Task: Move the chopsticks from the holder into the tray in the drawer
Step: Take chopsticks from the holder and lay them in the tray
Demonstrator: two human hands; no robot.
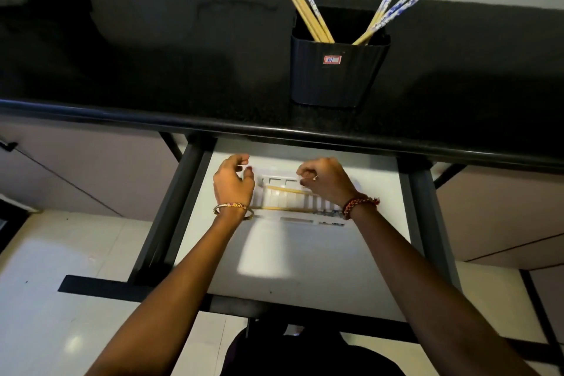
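A black holder (337,70) stands on the dark countertop with several chopsticks (308,12) leaning out of it, some plain yellow, some with blue-and-white tops. Below, the drawer (293,253) is pulled out. A white slotted tray (290,197) lies near its back, with two yellow chopsticks (283,208) lying across it. My left hand (233,181) hovers over the tray's left end and my right hand (326,180) over its right end. Both have fingers curled and apart, and I see nothing held in either.
The black counter edge (274,128) overhangs the drawer's back. Dark drawer rails (171,217) run along both sides, with a black front bar (152,290). Beige cabinet fronts (91,168) flank the drawer, and pale floor tiles (45,299) lie below.
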